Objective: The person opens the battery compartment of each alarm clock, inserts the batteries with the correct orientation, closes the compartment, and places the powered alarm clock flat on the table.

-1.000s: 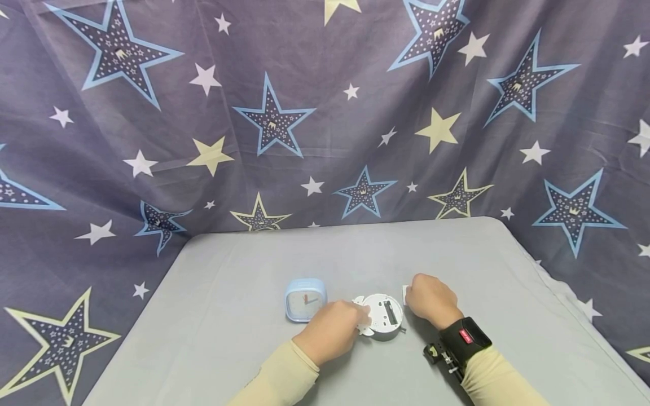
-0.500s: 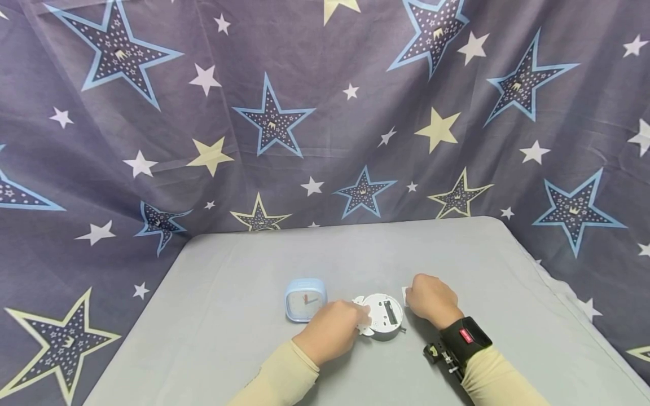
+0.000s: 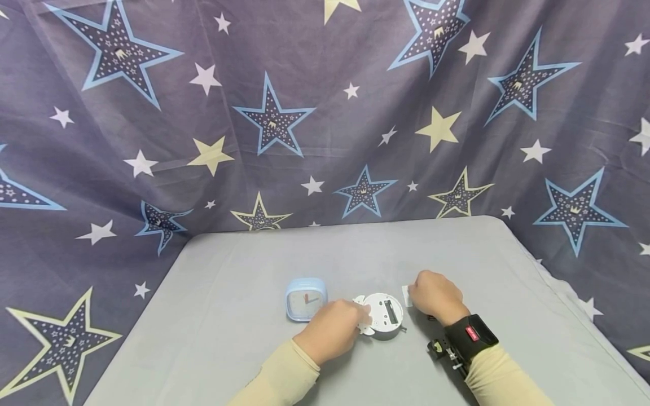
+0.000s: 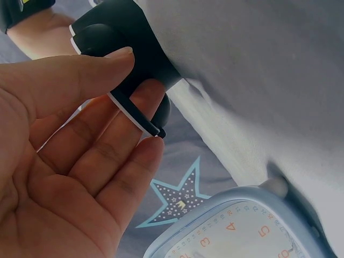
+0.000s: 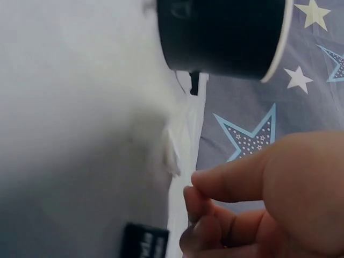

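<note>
My left hand (image 3: pixel 330 332) grips the lobed end of a round device (image 3: pixel 378 307) with a white top and dark sides. In the left wrist view, the thumb and fingers pinch its dark edge (image 4: pixel 142 115). An oblong dark slot like a battery compartment shows in its top; whether anything fills it, I cannot tell. Just right of it, my right hand (image 3: pixel 437 296) is low over the table, fingers curled and thumb against the index finger. Nothing shows in its grasp. A small white piece (image 3: pixel 407 296) lies by its fingertips. Below the hand sits a dark lettered object (image 5: pixel 142 242), partly visible.
A light blue square clock (image 3: pixel 306 300) stands to the left of the device, behind the left hand. Grey cloth covers the table (image 3: pixel 228 282). A star-patterned curtain (image 3: pixel 325 135) hangs along its back and sides.
My right hand has shifted slightly right and away, showing more of the white piece and uncovering the dark object. The left hand and the round device stay put.
</note>
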Motion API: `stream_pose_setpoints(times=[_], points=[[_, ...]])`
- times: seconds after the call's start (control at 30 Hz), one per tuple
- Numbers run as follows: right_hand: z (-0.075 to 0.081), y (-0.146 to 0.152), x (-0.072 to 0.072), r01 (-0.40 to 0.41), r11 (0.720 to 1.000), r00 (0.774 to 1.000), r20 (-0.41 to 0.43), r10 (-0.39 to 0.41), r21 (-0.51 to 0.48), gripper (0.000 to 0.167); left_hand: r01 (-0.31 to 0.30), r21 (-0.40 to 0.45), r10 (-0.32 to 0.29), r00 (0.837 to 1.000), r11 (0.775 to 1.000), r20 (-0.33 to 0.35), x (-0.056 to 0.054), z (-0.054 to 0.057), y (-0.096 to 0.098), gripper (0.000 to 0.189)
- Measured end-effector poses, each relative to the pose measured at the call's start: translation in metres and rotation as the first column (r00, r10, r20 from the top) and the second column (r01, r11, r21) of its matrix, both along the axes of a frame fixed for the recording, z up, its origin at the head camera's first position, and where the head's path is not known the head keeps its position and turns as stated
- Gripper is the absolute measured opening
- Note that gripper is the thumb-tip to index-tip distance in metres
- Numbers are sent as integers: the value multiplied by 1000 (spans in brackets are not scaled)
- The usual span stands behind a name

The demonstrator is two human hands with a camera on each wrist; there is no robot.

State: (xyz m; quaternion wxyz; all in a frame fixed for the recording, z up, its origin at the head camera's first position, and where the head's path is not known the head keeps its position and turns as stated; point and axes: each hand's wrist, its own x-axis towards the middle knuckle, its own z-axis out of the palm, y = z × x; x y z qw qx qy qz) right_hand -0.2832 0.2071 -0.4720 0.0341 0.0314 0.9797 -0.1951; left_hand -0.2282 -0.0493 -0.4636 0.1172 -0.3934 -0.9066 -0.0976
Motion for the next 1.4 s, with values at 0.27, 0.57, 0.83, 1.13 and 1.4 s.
stream_pose_setpoints(times=[0.27, 0.57, 0.83, 1.13, 1.4], points=[[10, 13, 3, -74, 997, 997, 10, 74, -16, 28, -3, 10, 3, 1000, 1000, 11, 1, 2, -1, 32], [22, 28, 5, -141, 989, 988, 53, 144, -42, 30, -1, 2, 1, 1000, 1000, 0, 1, 2, -1, 30], [25, 37, 9, -207, 975, 973, 87, 214, -77, 28, 0, 12, 0, 1000, 1000, 3, 2, 3, 0, 30], [30, 40, 14, -273, 961, 947, 160, 277, -50, 35, -6, 16, 6, 1000, 1000, 16, 2, 3, 0, 31], [30, 39, 19, -298, 954, 940, 162, 300, -32, 30, -3, 21, 3, 1000, 1000, 18, 1, 1, 0, 30]])
